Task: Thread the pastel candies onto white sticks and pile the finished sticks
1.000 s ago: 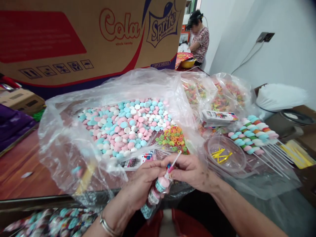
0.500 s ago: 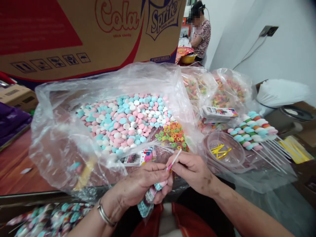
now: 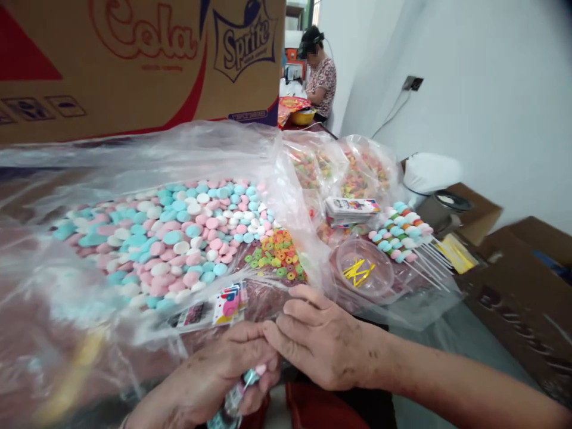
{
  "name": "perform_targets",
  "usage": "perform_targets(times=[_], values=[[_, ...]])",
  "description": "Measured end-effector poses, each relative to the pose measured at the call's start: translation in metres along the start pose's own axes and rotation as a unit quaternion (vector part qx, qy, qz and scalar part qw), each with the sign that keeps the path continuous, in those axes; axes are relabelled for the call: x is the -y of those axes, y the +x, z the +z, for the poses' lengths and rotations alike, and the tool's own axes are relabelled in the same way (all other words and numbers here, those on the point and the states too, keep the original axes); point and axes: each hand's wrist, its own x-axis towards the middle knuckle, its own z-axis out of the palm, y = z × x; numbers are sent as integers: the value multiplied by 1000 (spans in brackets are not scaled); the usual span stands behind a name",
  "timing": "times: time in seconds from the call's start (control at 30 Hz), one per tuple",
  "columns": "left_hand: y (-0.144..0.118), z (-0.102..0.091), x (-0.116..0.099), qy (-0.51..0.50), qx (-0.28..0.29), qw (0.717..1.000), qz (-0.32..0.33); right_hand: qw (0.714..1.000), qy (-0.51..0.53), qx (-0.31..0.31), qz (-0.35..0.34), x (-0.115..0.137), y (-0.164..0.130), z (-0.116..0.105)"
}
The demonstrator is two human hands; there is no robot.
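My left hand (image 3: pixel 218 372) is closed around a wrapped candy skewer (image 3: pixel 236 396) at the bottom of the view; only its lower wrapped end shows under my fingers. Fingertips of my right hand (image 3: pixel 324 339) press against the left hand at the skewer's top, and the stick is hidden there. Just beyond both hands lies a big clear plastic bag (image 3: pixel 134 155) full of pink, blue and white marshmallow discs (image 3: pixel 179 232), with a small heap of coloured ring candies (image 3: pixel 277 256) and printed label cards (image 3: pixel 214 307).
A clear bowl (image 3: pixel 363 275) holds yellow twist ties. Finished skewers (image 3: pixel 402 235) lie right of it, beside a card stack (image 3: pixel 353 208) and bags of ring candy (image 3: pixel 353 173). A large Cola/Sprite carton (image 3: pixel 143 53) stands behind. Brown boxes (image 3: pixel 513 286) sit right. Another person (image 3: pixel 319 74) works far back.
The camera swung right and came closer. My hands dropped lower and closed together; the white stick that stuck up between my fingers is now covered by the right hand.
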Motion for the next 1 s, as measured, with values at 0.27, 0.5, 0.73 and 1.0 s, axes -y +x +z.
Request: perform_targets(times=[0.27, 0.5, 0.73, 1.0], values=[[-1, 10, -15, 259, -38, 963, 66, 999, -27, -22, 18, -6, 2, -3], [6, 12, -1, 501, -168, 717, 454, 992, -5, -32, 120, -9, -1, -6], [-10, 3, -14, 270, -213, 914, 213, 946, -22, 86, 312, -75, -71, -39], [-3, 17, -14, 102, -234, 952, 167, 923, -63, 235, 299, -107, -102, 0]])
